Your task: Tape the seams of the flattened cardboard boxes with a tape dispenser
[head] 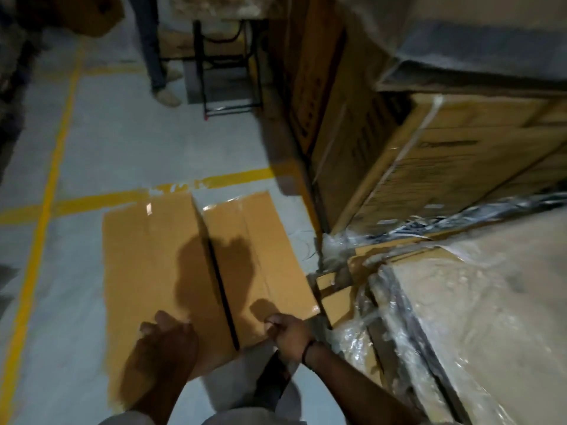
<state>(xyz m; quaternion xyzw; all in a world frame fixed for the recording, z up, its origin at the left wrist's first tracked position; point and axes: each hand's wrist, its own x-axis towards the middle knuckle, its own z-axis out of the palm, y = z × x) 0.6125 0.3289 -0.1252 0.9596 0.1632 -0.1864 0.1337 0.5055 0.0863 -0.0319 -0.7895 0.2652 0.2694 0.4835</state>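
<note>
Two flattened brown cardboard boxes lie side by side on the grey floor, the left box (147,256) and the right box (264,250), with a dark seam (214,265) between them. Glossy clear tape (224,202) shines along their far edge. My right hand (287,335) grips the near edge of the right box with curled fingers. My left hand (167,332) lies over the near part of the left box beside the seam. Its fingers are bent, but blur hides whether it holds anything. No tape dispenser is in view.
Large packed cartons (429,167) and plastic-wrapped bundles (475,302) crowd the right side, close to the right box. Yellow floor lines (52,185) cross the floor on the left. A person's legs (156,56) and a black metal stand (227,72) are at the back.
</note>
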